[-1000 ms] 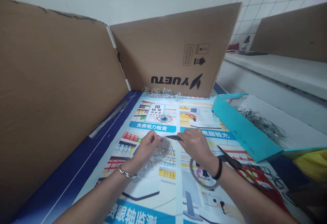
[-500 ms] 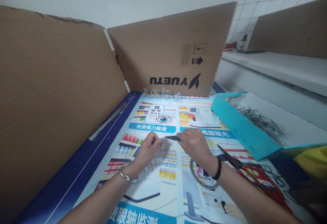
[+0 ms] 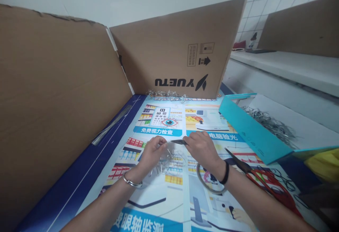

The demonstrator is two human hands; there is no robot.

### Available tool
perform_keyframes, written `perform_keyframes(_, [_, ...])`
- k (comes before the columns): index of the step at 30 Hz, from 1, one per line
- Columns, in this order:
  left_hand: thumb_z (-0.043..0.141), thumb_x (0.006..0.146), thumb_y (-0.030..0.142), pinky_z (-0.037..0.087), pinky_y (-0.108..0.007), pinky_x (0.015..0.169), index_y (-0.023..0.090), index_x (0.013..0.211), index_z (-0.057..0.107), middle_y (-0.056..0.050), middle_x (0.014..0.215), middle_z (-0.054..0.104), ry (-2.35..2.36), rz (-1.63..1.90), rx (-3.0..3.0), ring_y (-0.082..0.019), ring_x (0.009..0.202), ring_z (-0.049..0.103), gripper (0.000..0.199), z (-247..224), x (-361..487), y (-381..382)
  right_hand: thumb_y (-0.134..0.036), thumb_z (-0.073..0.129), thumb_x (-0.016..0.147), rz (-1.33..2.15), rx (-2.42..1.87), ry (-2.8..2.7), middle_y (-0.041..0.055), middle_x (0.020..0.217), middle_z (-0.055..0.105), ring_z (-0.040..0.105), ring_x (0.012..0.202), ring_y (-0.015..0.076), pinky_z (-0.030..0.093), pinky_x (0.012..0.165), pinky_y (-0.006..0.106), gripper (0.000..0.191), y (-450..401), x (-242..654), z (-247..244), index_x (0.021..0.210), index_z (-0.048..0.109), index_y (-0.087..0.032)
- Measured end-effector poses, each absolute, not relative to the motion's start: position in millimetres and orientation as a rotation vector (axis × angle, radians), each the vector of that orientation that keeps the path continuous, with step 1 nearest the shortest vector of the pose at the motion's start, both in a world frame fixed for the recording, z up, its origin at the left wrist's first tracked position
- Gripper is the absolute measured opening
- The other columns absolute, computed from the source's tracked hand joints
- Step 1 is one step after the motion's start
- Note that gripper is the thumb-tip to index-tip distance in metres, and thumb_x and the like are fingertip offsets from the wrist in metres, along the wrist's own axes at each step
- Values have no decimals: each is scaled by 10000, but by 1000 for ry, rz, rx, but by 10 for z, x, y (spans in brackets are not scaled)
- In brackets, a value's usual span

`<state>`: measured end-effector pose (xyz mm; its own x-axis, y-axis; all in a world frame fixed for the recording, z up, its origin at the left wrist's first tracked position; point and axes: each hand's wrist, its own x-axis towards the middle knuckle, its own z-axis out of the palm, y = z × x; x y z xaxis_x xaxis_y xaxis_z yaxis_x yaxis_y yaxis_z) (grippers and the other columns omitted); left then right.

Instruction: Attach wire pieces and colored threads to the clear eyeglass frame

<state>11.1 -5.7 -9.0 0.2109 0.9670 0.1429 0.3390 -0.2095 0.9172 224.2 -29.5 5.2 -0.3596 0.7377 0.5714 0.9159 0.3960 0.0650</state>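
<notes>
My left hand [image 3: 155, 151], a silver bracelet at its wrist, is closed in a pinch on thin wire. A loose tangle of this wire [image 3: 169, 161] hangs below and to the right of its fingers, over the printed sheet. Close by on the right, my right hand [image 3: 201, 150] wraps round a dark pointed tool [image 3: 179, 142], whose tip points left toward my left fingertips; its handle is hidden in the fist. A grey ring [image 3: 208, 186] lies on the sheet beside my right wrist.
Scissors with orange handles [image 3: 247, 170] and dark loops [image 3: 284, 177] lie at the right. Beyond them is a turquoise box [image 3: 251, 133] holding many metal wires. Cardboard panels [image 3: 169, 45] stand at the back and left. Clear strips [image 3: 111, 128] lie at the left; a wire heap [image 3: 168, 94] lies behind.
My left fingers have loosened slightly and turned, and the wire tangle has shifted right and spread. My right hand and the tool have hardly moved.
</notes>
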Motion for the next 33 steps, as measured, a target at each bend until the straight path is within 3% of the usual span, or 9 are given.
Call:
perform_keyframes(3, [574,779,260,409,-249,682,203,814,606,-2,791,615,1267,1007,1736,-147,751,552,74,-95,93,-41,-177,600,799,-516,-1455,-2223,21,700,578,486,741,173,244,720,320,60,-289,2258,52,802,655,-200])
perform_keyframes(8, [560,796,281,399,-232,622,193,816,584,9,718,609,1223,964,1663,-124,658,536,93,-128,98,-45,-193,594,816,-454,-1524,-2204,16,703,598,502,751,172,243,737,321,73,-266,2281,46,809,663,-216])
perform_keyframes(23, [557,791,285,405,-230,616,191,789,576,15,711,599,1190,996,1676,-126,652,538,96,-25,115,-92,-179,590,810,-478,-1408,-2199,12,691,582,494,720,160,238,708,313,75,-297,2229,30,804,659,-208])
perform_keyframes(33, [549,787,315,358,-225,563,194,757,594,27,642,569,1281,908,1734,-118,585,483,132,-45,106,-62,-193,590,810,-347,-1674,-2257,16,714,635,554,731,168,243,692,314,103,-249,2298,84,752,668,-225])
